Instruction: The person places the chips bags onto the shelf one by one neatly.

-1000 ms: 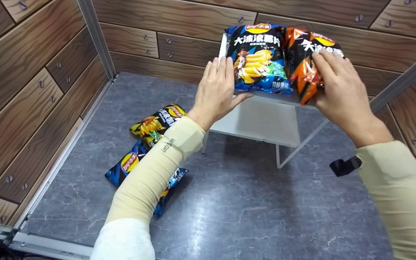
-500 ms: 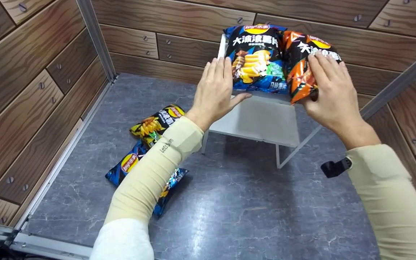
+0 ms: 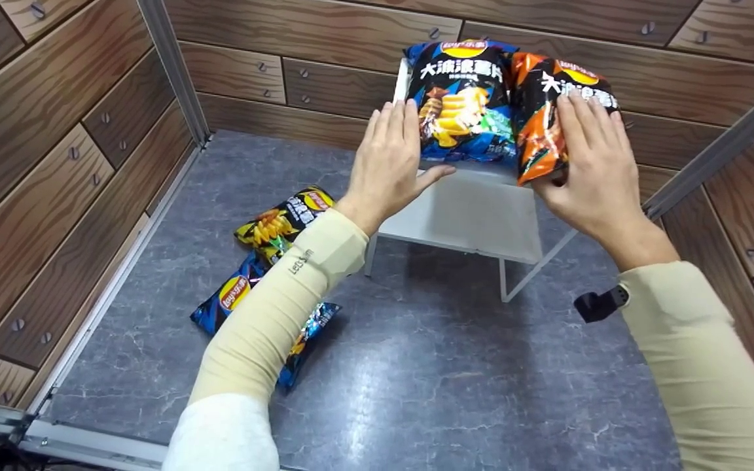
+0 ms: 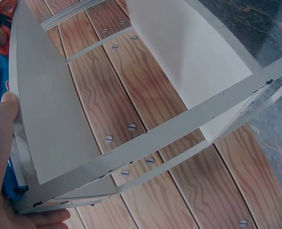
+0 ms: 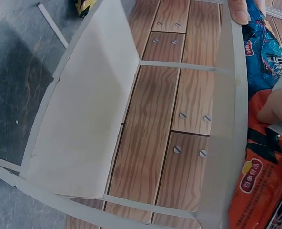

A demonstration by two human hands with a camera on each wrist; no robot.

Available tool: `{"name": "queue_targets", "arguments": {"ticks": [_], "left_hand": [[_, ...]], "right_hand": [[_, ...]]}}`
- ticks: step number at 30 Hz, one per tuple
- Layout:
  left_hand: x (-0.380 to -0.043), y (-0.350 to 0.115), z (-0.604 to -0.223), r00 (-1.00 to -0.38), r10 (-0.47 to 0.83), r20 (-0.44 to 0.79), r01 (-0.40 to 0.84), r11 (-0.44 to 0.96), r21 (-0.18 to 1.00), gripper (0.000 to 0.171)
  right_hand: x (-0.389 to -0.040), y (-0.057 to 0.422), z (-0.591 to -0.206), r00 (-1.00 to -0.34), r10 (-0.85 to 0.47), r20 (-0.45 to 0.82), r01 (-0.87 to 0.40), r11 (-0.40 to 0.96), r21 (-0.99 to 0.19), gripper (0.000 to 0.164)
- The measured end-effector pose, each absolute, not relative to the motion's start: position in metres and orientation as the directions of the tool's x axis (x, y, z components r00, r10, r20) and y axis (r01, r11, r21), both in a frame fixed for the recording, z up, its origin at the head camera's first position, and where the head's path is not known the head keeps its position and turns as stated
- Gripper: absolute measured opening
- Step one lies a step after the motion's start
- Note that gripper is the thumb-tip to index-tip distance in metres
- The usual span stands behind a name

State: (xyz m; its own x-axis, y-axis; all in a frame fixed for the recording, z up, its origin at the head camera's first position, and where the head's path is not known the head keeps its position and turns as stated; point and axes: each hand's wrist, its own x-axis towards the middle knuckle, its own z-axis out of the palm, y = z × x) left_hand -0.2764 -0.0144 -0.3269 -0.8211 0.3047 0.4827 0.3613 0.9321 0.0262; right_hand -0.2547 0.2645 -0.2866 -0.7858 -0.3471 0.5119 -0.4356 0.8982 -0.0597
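Observation:
Atop a white two-tier rack (image 3: 475, 216) lie a blue-black bag of chips (image 3: 459, 98) and, to its right, an orange-black bag of chips (image 3: 539, 124). My left hand (image 3: 387, 157) rests at the rack's left front corner, fingers straight along the blue bag's left side, thumb out along the front edge. In the left wrist view that thumb (image 4: 10, 107) touches the top shelf's rim. My right hand (image 3: 590, 154) holds the orange bag from its right, fingers over its face and thumb at its near end. The bag's right side is hidden under this hand.
On the grey floor, left of the rack, lie a yellow-black chip bag (image 3: 279, 226) and blue chip bags (image 3: 230, 297), partly behind my left forearm. Wood-patterned walls (image 3: 246, 111) stand at the back and both sides. A metal post (image 3: 174, 72) marks the back-left corner.
My right hand and the orange bag have shifted left, and the bag now sits closer against the blue one. My left hand stays at the rack corner.

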Motion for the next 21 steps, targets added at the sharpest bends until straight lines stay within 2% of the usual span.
{"name": "queue_targets", "arguments": {"ticks": [9,21], "left_hand": [[-0.2768,-0.0145,-0.3275,-0.803,0.301,0.514,0.368,0.93,0.03,0.107],[-0.2772,-0.0133,-0.3284,-0.81,0.3,0.504,0.362,0.932,0.028,0.108]], "right_hand": [[-0.2518,0.266,-0.2775,-0.824,-0.362,0.436,-0.46,0.876,-0.143,0.096],[-0.2508,0.2716,-0.2781,-0.808,-0.359,0.467,-0.49,0.849,-0.196,0.1]]}}
